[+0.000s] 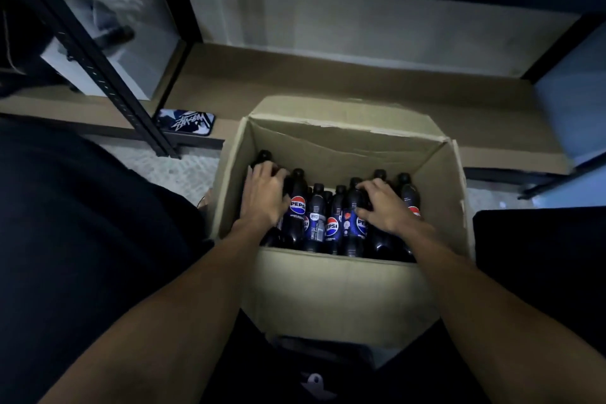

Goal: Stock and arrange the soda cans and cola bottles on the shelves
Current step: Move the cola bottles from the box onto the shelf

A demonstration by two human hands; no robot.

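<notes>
Left hand (262,197), right hand (384,207) atop cola bottles (332,227) (inside 1 cardboard box (328,292))

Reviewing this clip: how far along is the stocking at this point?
Done: nothing visible; the shelf behind the cardboard box shows no bottles or cans. In hand: the left hand grips the left-end bottle in the box, and the right hand grips a labelled bottle further right. Left: a row of cola bottles stands in the box, all to be shelved; no cans are in view.
</notes>
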